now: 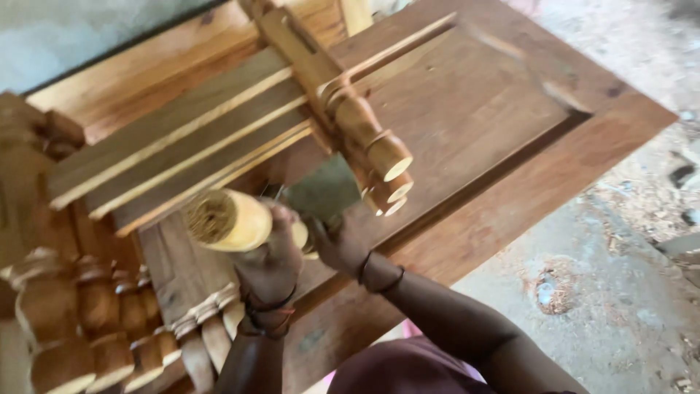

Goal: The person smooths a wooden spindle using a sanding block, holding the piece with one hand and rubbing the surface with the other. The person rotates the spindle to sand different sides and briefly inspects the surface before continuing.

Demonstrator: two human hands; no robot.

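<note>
Left hand: the left hand (pixel 271 252), lower centre of the frame, comes up from the bottom edge with the forearm near vertical; fingers curled tight around a pale wooden cylinder (pixel 230 219), bands at the wrist.
Cylinder: lies tilted, its rough end facing upper left, just left of the hand.
Right hand: the right hand (pixel 341 244), just right of the left one, forearm running in from the lower right; fingers bent toward the cylinder's far end, their grip too blurred to tell.
Spindles: 3 turned spindles (pixel 383 171) lie just above the hands, on a door panel (pixel 474 109).
Slats: dark slats (pixel 182 153) at centre left.
Balusters: carved balusters (pixel 80 321) at lower left.
</note>
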